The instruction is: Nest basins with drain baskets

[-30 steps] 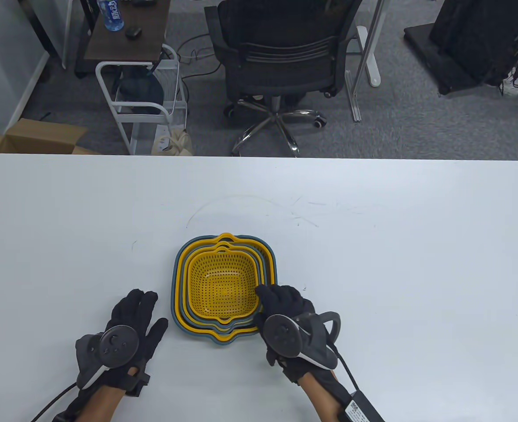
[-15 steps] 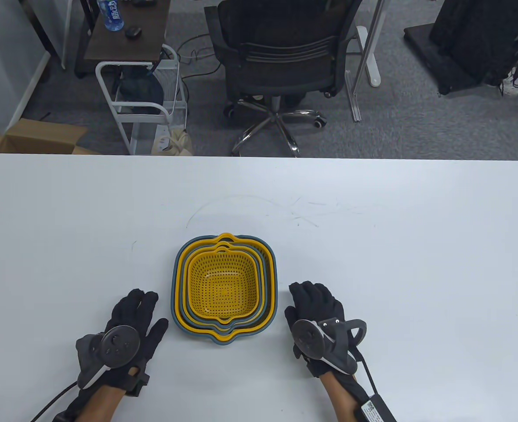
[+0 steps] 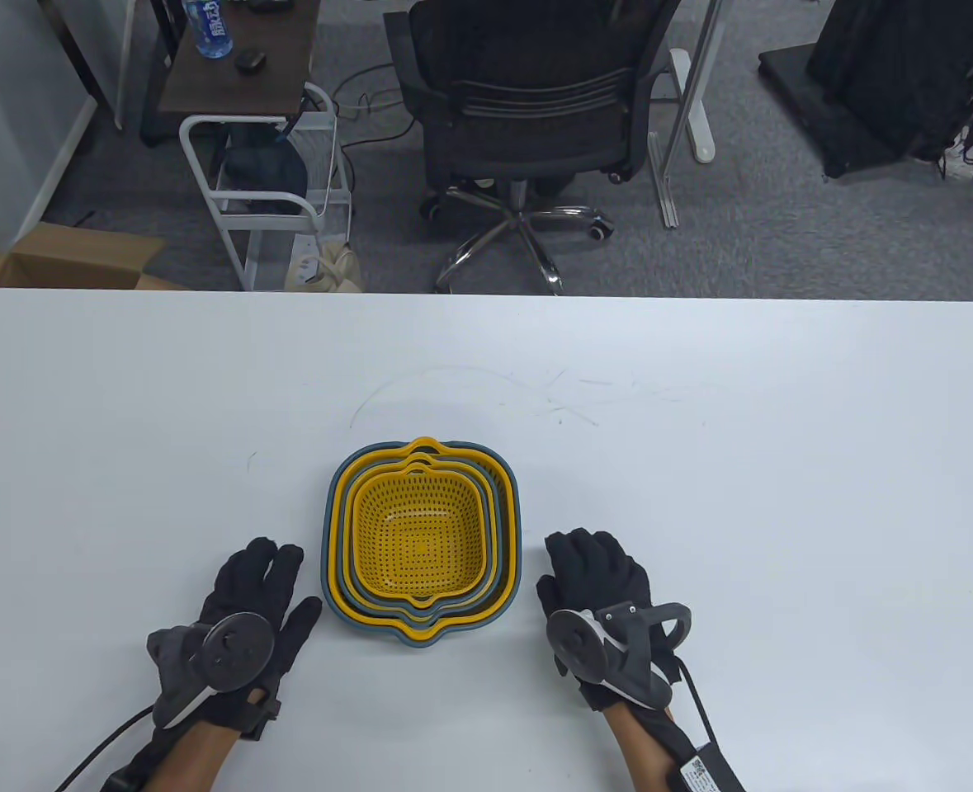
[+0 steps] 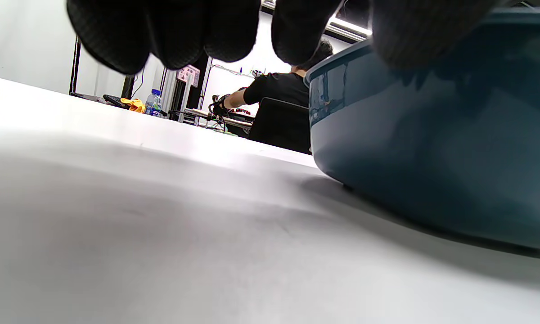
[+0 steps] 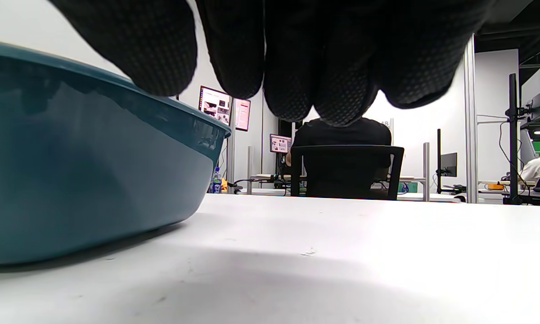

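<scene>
1. Table (image 3: 783,462): white, with faint scuff lines beyond my fingers; it carries the stack and both my hands.
2. Nested stack (image 3: 420,540): blue-grey basins alternating with yellow drain baskets, the smallest perforated yellow basket (image 3: 418,536) innermost. It sits upright on the table between my two hands, just ahead of my wrists.
3. Outer basin (image 4: 432,135): in the left wrist view its blue wall stands just right of my left fingers; in the right wrist view it stands just left of my right fingers.
4. Left hand (image 3: 251,606): palm down beside the stack's left side, fingers extended and loosely together, holding nothing, thumb nearest the basin.
5. Right hand (image 3: 597,590): palm down beside the stack's right side, fingers extended, holding nothing, apart from the rim.
</scene>
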Tool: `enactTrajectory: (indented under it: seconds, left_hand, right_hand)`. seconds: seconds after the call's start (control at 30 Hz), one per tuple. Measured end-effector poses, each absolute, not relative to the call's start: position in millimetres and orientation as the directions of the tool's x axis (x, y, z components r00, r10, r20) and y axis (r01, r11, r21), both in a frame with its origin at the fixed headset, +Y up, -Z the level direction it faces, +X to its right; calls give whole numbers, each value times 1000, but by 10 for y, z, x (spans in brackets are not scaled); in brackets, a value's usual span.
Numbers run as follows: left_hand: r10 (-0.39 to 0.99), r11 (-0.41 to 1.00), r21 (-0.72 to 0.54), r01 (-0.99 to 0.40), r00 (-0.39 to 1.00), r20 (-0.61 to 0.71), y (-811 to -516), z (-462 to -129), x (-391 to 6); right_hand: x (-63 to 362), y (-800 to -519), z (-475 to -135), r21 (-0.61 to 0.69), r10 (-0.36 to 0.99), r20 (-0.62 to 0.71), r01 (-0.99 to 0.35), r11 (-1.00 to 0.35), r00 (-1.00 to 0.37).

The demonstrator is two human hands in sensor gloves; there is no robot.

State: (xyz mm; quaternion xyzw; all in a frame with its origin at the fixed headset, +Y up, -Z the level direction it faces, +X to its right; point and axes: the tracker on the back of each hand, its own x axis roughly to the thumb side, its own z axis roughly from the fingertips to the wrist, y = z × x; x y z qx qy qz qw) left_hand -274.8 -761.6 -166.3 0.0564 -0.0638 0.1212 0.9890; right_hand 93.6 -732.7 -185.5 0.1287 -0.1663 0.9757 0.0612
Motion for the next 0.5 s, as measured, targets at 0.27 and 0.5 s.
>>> enactTrajectory:
  seconds: [0.27,0.5]
  left_hand:
    - [229,965,97,-244,963,139,-7614,-1655,-2744]
    - [223,967,90,-238,963,149,-7622,-1645,-2727]
  right_hand:
    - [913,-7333,-1842,-297,74,280,-160,-941,-957]
    - [863,-7337,-1796,-325,-10,286,-87,-942,-958]
